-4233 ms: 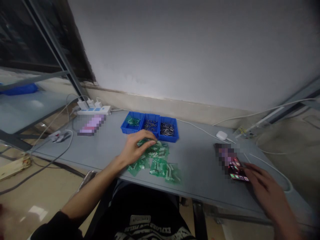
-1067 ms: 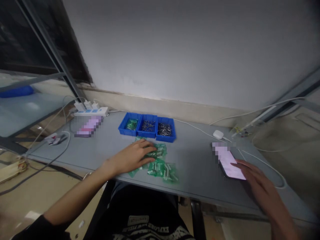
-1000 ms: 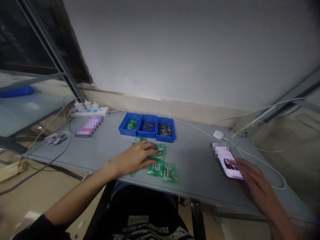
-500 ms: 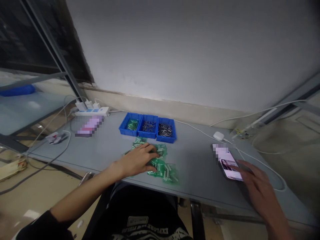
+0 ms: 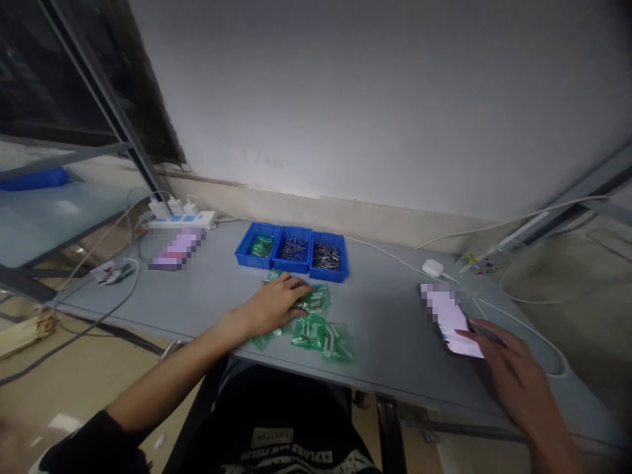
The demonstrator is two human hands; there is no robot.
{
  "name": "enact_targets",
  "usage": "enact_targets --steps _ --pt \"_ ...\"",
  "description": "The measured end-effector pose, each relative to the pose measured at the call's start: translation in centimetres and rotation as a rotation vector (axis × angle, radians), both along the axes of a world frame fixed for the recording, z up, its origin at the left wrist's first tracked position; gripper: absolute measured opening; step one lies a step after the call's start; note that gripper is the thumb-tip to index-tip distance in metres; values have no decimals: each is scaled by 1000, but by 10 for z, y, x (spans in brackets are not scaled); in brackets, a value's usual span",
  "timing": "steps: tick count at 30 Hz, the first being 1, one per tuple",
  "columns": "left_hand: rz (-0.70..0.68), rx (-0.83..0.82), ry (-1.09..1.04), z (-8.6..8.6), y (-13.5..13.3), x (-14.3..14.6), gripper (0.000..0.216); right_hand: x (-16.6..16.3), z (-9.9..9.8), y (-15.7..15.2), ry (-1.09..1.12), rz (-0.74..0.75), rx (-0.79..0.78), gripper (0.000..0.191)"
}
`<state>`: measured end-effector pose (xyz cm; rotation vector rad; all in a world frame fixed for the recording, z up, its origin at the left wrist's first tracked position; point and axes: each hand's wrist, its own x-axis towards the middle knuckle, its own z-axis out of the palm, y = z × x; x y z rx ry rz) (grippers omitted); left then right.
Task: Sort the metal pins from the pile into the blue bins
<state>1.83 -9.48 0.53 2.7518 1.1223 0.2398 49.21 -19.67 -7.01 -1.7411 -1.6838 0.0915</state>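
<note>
My left hand (image 5: 279,301) lies over several small green plastic bags (image 5: 316,299) of metal pins, its fingers spread and resting on them. Part of the bags is hidden beneath the palm. Two more bags, one a green bag (image 5: 336,342) of pins, lie just to the right of the thumb. At the right, my right hand (image 5: 511,362) has its fingers stretched over the lower end of a lit phone (image 5: 449,322). The phone lies on the table and a fingertip is at its screen.
Three blue bins stand behind the bags: a left bin (image 5: 241,253) with green bags, a middle bin (image 5: 291,268) and a right bin (image 5: 328,275) with metal parts. A second phone (image 5: 178,250), a power strip (image 5: 197,220) and a white earphone case (image 5: 432,268) lie on the table (image 5: 207,296).
My left hand has shifted slightly left, uncovering more of the bags by its thumb. The picture on the right phone's screen has given way to a paler page; my right hand stays beside it.
</note>
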Motion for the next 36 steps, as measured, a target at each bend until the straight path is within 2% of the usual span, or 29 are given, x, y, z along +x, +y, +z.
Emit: enact_targets --steps 11,20,31,36 --pt "-1 10 -45 -2 11 7 27 -1 1 1 46 -6 -31 60" --pt "5 20 5 -8 20 14 37 2 -2 2 43 15 -23 56" --pt "29 -24 -54 -10 32 17 30 -6 -10 6 -163 177 -33 51" --pt "15 -29 -116 -13 34 16 16 -4 -6 4 -167 119 13 52"
